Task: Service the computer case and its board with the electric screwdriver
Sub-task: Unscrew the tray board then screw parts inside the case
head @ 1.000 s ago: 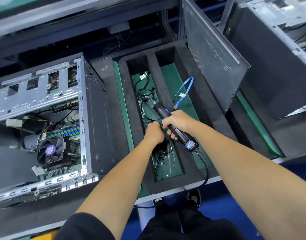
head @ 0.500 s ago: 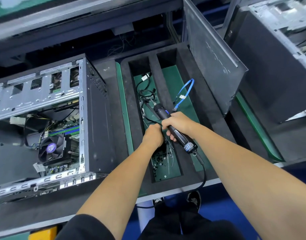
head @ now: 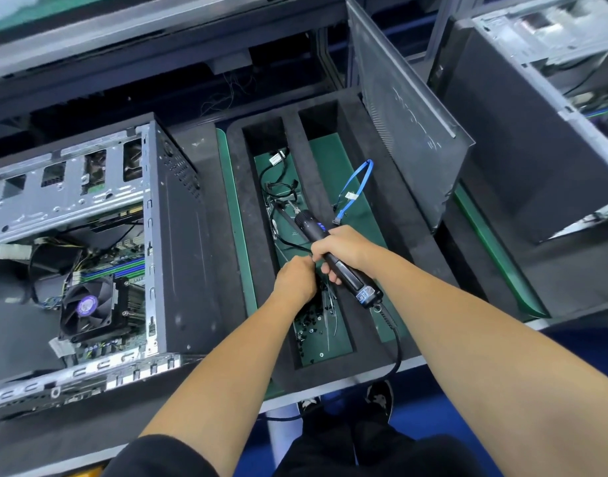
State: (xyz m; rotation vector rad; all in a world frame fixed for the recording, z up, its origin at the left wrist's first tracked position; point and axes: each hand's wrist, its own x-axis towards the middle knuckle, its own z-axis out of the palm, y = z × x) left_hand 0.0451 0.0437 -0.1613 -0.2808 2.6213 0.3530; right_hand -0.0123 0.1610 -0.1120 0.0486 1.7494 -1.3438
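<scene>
The open computer case [head: 171, 235] lies on its side at the left, its board [head: 123, 266] and a black CPU fan [head: 87, 306] showing inside. My right hand [head: 343, 249] grips the black electric screwdriver [head: 350, 277], tip pointing away over the left slot of the foam tray [head: 257, 235]. Its cord [head: 397, 346] trails off the table's front edge. My left hand [head: 295, 280] sits curled over that slot, just left of the screwdriver; its fingertips are hidden, so what it holds I cannot tell.
Loose black screws [head: 309, 325] and black cables [head: 278, 197] lie in the left slot. A blue cable [head: 359, 184] lies in the right slot. The removed side panel [head: 405, 122] leans upright to the right, and another case [head: 536, 115] stands beyond it.
Both hands stay together over the tray slot. The view has shifted slightly; the hands and screwdriver hardly moved.
</scene>
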